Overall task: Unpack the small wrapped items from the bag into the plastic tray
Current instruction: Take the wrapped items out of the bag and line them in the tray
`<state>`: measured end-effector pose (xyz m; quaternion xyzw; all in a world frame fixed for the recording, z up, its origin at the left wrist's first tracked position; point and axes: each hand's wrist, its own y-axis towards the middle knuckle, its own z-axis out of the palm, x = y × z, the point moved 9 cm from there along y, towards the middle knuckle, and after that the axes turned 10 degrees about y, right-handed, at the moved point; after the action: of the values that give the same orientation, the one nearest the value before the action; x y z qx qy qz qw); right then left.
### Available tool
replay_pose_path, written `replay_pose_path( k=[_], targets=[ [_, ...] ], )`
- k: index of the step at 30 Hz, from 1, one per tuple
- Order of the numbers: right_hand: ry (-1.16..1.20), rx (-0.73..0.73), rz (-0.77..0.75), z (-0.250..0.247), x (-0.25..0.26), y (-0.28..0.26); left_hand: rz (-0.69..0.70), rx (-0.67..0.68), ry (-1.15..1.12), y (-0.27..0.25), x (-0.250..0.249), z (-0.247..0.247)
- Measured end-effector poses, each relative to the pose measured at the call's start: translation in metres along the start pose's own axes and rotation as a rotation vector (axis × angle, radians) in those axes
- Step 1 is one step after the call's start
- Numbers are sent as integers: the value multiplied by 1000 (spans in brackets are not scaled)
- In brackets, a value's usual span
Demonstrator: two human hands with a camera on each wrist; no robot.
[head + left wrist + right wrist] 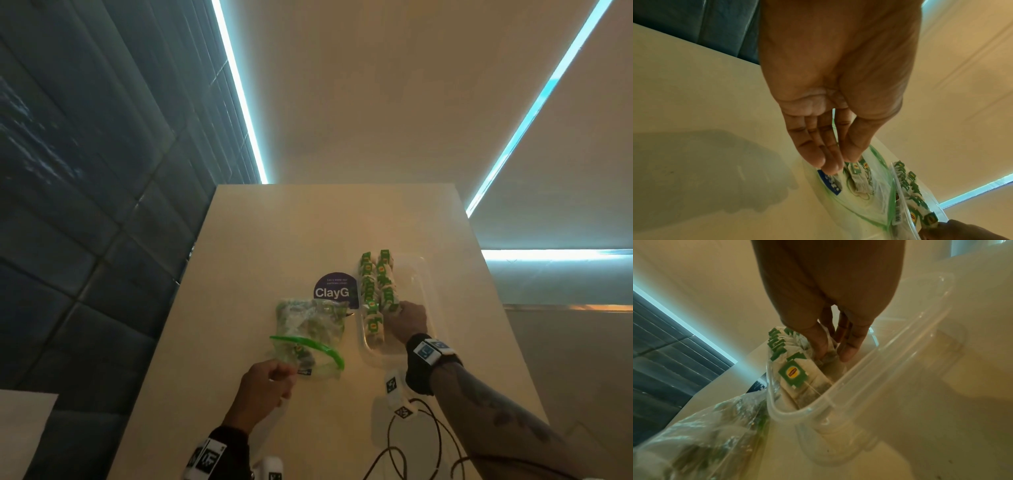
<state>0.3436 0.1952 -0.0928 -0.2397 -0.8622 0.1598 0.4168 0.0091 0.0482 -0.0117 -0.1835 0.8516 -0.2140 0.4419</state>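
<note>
A clear zip bag with a green rim lies on the table, with several green-labelled tea bags inside. My left hand pinches the bag's near edge by its mouth. To the right stands a clear plastic tray holding two rows of tea bags. My right hand reaches into the tray. Its thumb and fingers pinch one tea bag beside the rows. Another tea bag leans against the tray's near rim.
A round purple "ClayG" sticker lies between bag and tray. Black cables and white marker tags trail near the table's front right. The table's left edge borders a dark tiled wall.
</note>
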Motion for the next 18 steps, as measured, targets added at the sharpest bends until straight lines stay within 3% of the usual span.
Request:
replay_pose_path(
  k=[6, 14, 18],
  targets=[
    [-24, 4, -39, -5, 16, -17, 29, -21, 46, -1, -3, -1],
    [99, 15, 41, -17, 4, -23, 239, -269, 423, 14, -43, 2],
    [199, -125, -24, -42, 15, -40, 185, -196, 518, 28, -43, 17]
  ],
)
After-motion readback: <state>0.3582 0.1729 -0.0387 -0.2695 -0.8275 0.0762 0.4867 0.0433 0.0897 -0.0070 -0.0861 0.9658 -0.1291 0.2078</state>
